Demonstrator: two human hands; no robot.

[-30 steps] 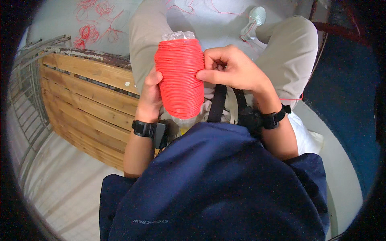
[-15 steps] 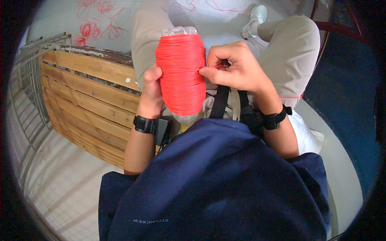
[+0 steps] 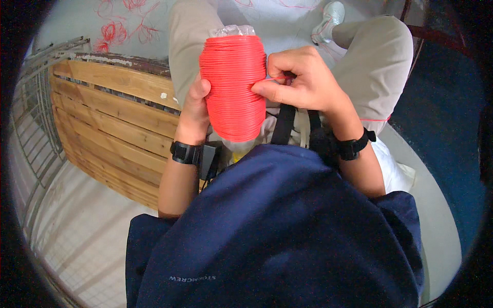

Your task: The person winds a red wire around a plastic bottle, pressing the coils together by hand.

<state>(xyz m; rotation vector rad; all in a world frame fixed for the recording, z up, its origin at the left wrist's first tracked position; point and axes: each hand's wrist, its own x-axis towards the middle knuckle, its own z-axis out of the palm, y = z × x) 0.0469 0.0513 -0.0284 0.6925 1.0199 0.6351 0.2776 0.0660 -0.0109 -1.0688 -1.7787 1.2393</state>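
Observation:
A clear plastic bottle point(image 3: 232, 31) wound thickly with red cord point(image 3: 233, 87) is held in front of my lap. My left hand point(image 3: 194, 105) is wrapped round its left side, the thumb on the windings and the other fingers hidden behind. At the right side of the windings, my right hand point(image 3: 303, 79) pinches a strand of the red cord between thumb and curled fingers. The thumb tip touches the wound layers. Bare plastic shows at both ends of the bottle, with something yellow point(image 3: 237, 156) at the near end.
Tangled red cord point(image 3: 113, 32) lies on the grey floor at the far left. A slatted wooden bench point(image 3: 110, 108) and a metal rack point(image 3: 31, 113) stand to my left. A red strand point(image 3: 375, 120) crosses my right trouser leg. Black straps point(image 3: 283, 126) lie across my lap.
The wound bottle and both hands have shifted slightly upward in view. My right hand has tilted a little, and more of the pinched strand shows between it and the windings.

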